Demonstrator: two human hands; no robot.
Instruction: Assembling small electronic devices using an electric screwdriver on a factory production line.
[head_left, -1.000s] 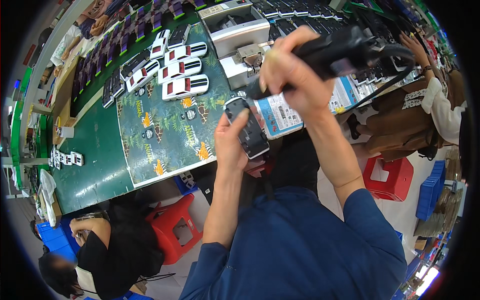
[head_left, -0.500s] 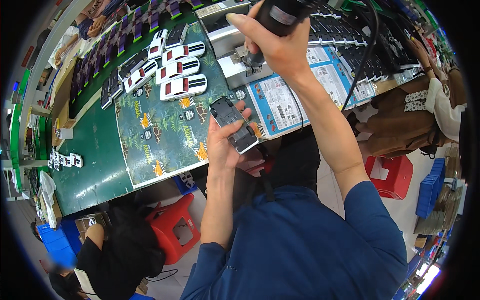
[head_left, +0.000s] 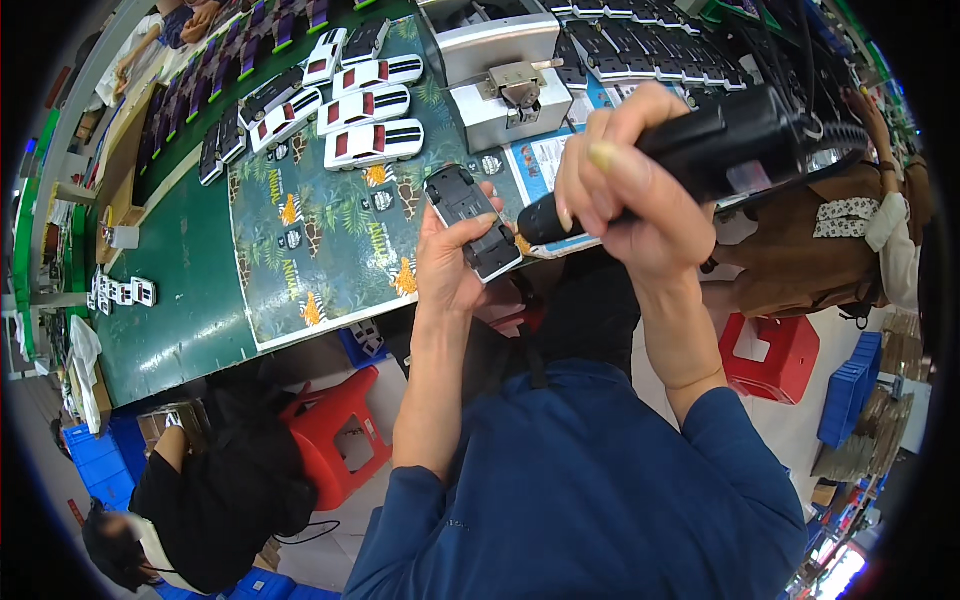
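In my left hand (head_left: 447,262) lies a toy car (head_left: 466,207), its black underside up and its white body edge showing. The thumb presses across the chassis and the fingers wrap beneath. My right hand (head_left: 640,185) is closed round a black electric screwdriver (head_left: 725,145) held almost level. Its nose points left and reaches close to the car's right edge; whether it touches cannot be made out. Beyond the hands stands a silver metal screw feeder (head_left: 512,95). White toy cars with black stripes (head_left: 374,143) sit in a group to its left.
A patterned printed sheet (head_left: 340,230) covers part of the green table (head_left: 190,310). Rows of dark chassis (head_left: 640,50) lie at the back right. The screwdriver's cable (head_left: 840,145) trails right. Red stools (head_left: 340,435) and blue bins (head_left: 850,390) stand around; co-workers sit at both sides.
My right hand has brought the screwdriver from the screw feeder down and toward me, tipping it level beside the car. My left hand still holds the car in nearly the same place.
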